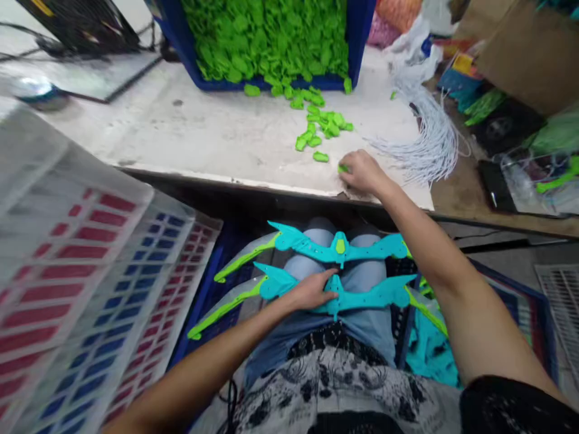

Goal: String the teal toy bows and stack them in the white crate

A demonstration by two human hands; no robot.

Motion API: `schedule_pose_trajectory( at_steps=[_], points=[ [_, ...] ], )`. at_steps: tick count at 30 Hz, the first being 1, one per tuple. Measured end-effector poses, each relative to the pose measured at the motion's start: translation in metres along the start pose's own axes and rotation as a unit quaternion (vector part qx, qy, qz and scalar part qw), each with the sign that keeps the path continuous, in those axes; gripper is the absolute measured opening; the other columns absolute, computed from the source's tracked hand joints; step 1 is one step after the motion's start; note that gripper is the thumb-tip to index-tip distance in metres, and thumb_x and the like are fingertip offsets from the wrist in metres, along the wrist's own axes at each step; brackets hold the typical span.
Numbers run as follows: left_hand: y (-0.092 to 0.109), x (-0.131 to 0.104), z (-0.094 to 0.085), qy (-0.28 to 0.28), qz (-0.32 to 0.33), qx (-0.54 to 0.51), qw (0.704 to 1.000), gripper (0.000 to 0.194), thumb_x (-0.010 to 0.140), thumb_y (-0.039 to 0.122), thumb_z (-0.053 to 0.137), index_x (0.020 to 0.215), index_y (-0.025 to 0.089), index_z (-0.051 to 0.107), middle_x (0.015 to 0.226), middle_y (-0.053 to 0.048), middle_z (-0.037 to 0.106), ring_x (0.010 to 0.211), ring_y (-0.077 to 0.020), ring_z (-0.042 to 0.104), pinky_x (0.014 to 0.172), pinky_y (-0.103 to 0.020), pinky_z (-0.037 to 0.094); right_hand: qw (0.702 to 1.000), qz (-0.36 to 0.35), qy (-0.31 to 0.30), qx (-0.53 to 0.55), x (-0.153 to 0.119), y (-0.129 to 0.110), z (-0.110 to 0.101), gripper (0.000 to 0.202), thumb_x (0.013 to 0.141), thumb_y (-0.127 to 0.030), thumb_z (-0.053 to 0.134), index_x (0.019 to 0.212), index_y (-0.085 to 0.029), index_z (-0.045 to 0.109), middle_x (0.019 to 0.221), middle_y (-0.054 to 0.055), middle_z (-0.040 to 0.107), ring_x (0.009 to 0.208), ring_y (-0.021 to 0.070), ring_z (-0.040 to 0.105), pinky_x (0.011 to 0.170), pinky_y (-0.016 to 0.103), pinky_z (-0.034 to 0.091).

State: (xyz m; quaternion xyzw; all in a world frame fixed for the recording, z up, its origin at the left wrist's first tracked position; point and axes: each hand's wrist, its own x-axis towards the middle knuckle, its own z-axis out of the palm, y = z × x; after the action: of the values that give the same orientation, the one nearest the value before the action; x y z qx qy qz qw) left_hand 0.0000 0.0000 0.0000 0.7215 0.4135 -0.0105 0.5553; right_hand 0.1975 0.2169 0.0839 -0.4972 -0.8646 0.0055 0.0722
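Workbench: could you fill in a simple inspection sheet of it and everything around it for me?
Surface: white bench top, with dark marks.
Job's things: farther bow piece, turquoise with a green inset, and nearer bow piece, no inset seen, lie across the lap; loose green pieces before a blue bin piled with more.
Clutter: white cords at the right.
Left hand: on the nearer bow piece.
Right hand: fingers on a small green piece.
Cables: dark cables at far left.
Surroundings: slotted crates at left; cardboard box at far right.
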Motion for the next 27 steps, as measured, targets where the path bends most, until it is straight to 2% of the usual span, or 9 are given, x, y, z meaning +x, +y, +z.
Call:
schedule_pose_trajectory(
  at_steps=[3, 5, 7, 10, 12, 14, 18, 24, 27],
  points=[
    [-0.001, 0.006, -0.007, -0.036, 0.029, -0.034, 0.998, 0.066, 0.078, 0.031, 0.057, 0.138, 0.009, 0.043, 0.123, -0.014, 0.062, 0.105, -0.0275, 0.059, 0.092, -0.036, 0.044, 0.997, -0.003, 0.055, 0.049, -0.005, 0.0, 0.001, 0.018, 0.085, -0.022, 0.052, 0.091, -0.014, 0.067, 0.098, 0.01, 0.066, 0.098, 0.026, 0.053, 0.093, 0.045, 0.037],
    [-0.005, 0.009, -0.011, -0.069, 0.042, -0.083, 0.993, 0.057, 0.079, 0.031, 0.055, 0.132, 0.012, 0.05, 0.118, -0.01, 0.065, 0.101, -0.025, 0.059, 0.088, -0.033, 0.045, 0.992, -0.02, 0.086, 0.091, -0.03, -0.015, -0.002, 0.02, 0.087, -0.026, 0.052, 0.097, -0.015, 0.066, 0.103, 0.009, 0.066, 0.102, 0.0259, 0.053, 0.094, 0.046, 0.037],
    [-0.008, 0.011, -0.015, -0.094, 0.039, -0.138, 0.985, 0.047, 0.079, 0.03, 0.056, 0.124, 0.015, 0.057, 0.113, -0.007, 0.067, 0.098, -0.0233, 0.06, 0.083, -0.03, 0.046, 0.984, -0.052, 0.104, 0.136, -0.077, -0.044, -0.005, 0.022, 0.089, -0.03, 0.053, 0.102, -0.017, 0.065, 0.11, 0.008, 0.065, 0.105, 0.0254, 0.054, 0.093, 0.045, 0.038],
    [-0.012, 0.012, -0.018, -0.096, 0.004, -0.201, 0.975, 0.038, 0.076, 0.029, 0.062, 0.111, 0.017, 0.065, 0.101, -0.004, 0.07, 0.093, -0.0221, 0.06, 0.079, -0.028, 0.045, 0.973, -0.107, 0.082, 0.185, -0.167, -0.098, 0.003, 0.021, 0.091, -0.033, 0.055, 0.1, -0.017, 0.065, 0.109, 0.009, 0.068, 0.101, 0.0237, 0.056, 0.083, 0.04, 0.043],
    [-0.012, 0.013, -0.018, -0.11, -0.017, -0.258, 0.96, 0.035, 0.074, 0.031, 0.064, 0.106, 0.018, 0.067, 0.095, -0.003, 0.071, 0.093, -0.0214, 0.06, 0.08, -0.028, 0.045, 0.974, -0.097, 0.072, 0.189, -0.22, -0.128, 0.018, 0.019, 0.091, -0.03, 0.055, 0.099, -0.015, 0.065, 0.107, 0.01, 0.069, 0.096, 0.0229, 0.057, 0.079, 0.038, 0.045],
    [-0.011, 0.013, -0.016, -0.13, -0.033, -0.318, 0.939, 0.033, 0.073, 0.033, 0.067, 0.103, 0.018, 0.067, 0.093, -0.003, 0.071, 0.092, -0.0206, 0.061, 0.081, -0.028, 0.045, 0.978, -0.073, 0.078, 0.181, -0.252, -0.148, 0.036, 0.018, 0.091, -0.027, 0.056, 0.099, -0.014, 0.066, 0.106, 0.011, 0.069, 0.095, 0.023, 0.057, 0.078, 0.038, 0.046],
    [-0.008, 0.014, -0.013, -0.141, -0.041, -0.357, 0.922, 0.031, 0.071, 0.033, 0.07, 0.097, 0.016, 0.067, 0.088, -0.002, 0.07, 0.084, -0.018, 0.06, 0.077, -0.026, 0.044, 0.978, -0.045, 0.12, 0.163, -0.265, -0.162, 0.059, 0.017, 0.091, -0.024, 0.055, 0.098, -0.014, 0.068, 0.109, 0.012, 0.069, 0.097, 0.0231, 0.055, 0.08, 0.037, 0.047],
    [-0.011, 0.009, -0.015, -0.111, 0.003, -0.304, 0.946, 0.034, 0.067, 0.04, 0.073, 0.091, 0.016, 0.066, 0.076, 0.001, 0.064, 0.074, -0.0162, 0.056, 0.066, -0.022, 0.041, 0.982, -0.026, 0.125, 0.14, -0.261, -0.167, 0.065, 0.016, 0.091, -0.022, 0.056, 0.1, -0.016, 0.067, 0.112, 0.009, 0.069, 0.097, 0.0231, 0.055, 0.081, 0.037, 0.043],
    [-0.013, 0.008, -0.012, -0.104, 0.035, -0.255, 0.961, 0.04, 0.067, 0.045, 0.073, 0.093, 0.016, 0.065, 0.08, 0.0, 0.064, 0.076, -0.0167, 0.055, 0.064, -0.022, 0.04, 0.979, 0.035, 0.109, 0.166, -0.265, -0.174, 0.067, 0.019, 0.091, -0.025, 0.058, 0.108, -0.018, 0.064, 0.112, 0.007, 0.069, 0.102, 0.0236, 0.055, 0.086, 0.04, 0.04]
  ],
)
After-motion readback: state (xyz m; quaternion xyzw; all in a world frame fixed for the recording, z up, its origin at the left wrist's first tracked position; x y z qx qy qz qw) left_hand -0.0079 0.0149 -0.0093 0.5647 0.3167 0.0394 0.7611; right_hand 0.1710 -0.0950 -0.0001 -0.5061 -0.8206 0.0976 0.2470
